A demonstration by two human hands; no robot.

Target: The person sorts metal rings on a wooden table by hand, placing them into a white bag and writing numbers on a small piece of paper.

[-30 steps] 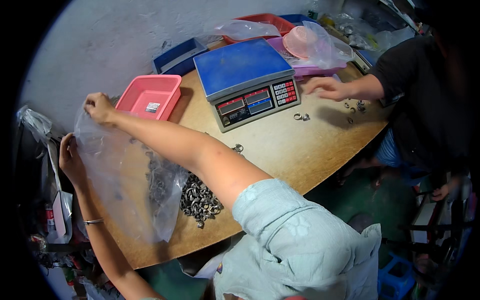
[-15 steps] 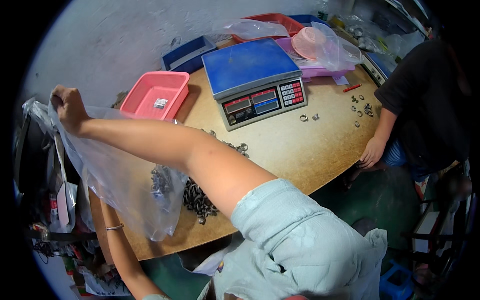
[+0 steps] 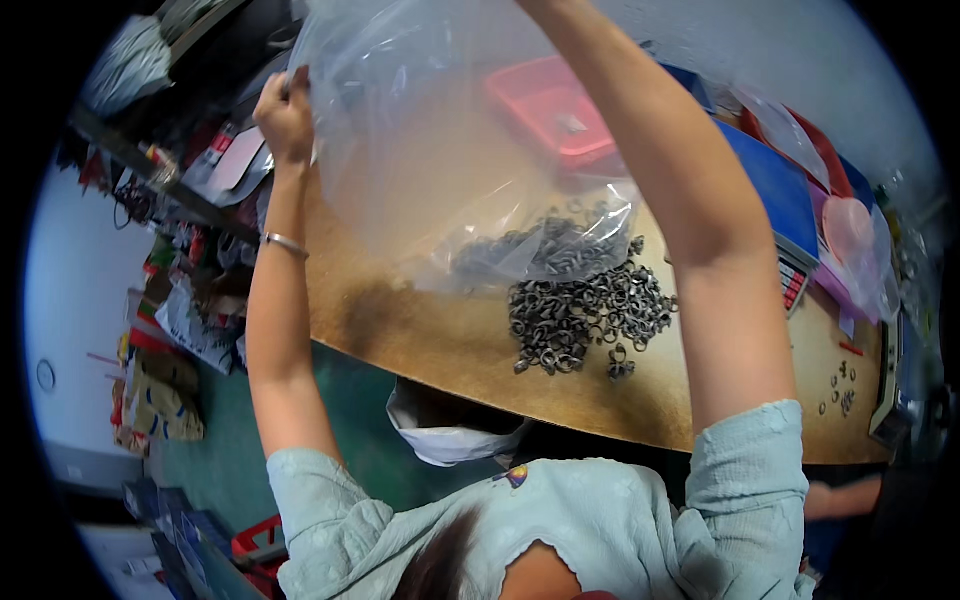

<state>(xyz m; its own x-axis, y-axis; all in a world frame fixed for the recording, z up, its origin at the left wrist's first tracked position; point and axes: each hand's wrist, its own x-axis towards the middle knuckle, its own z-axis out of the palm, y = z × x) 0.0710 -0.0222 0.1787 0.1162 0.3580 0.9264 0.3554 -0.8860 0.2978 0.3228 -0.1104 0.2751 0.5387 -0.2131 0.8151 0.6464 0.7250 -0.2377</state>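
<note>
A large clear plastic bag (image 3: 400, 150) hangs raised over the table, its lower end just over or against a heap of small dark metal rings (image 3: 590, 325). More rings show through the bag's bottom; whether they are in it or behind it I cannot tell. My left hand (image 3: 287, 115), with a bracelet at the wrist, is closed on the bag's edge at the upper left. My right forearm reaches up across the view, and its hand lies beyond the top edge, hidden from me.
Behind the bag stands a pink plastic tray (image 3: 560, 110). To the right are a blue-topped scale (image 3: 770, 190), a pink basket (image 3: 848, 225), a red pen (image 3: 851, 349) and several loose rings (image 3: 848, 400). Another person's arm (image 3: 845, 498) shows at the lower right. A cluttered shelf (image 3: 160, 180) stands left.
My view has swung left, so the scale now sits farther right. Both arms are raised; my left hand has come up into view at the bag, and my right hand has left the picture.
</note>
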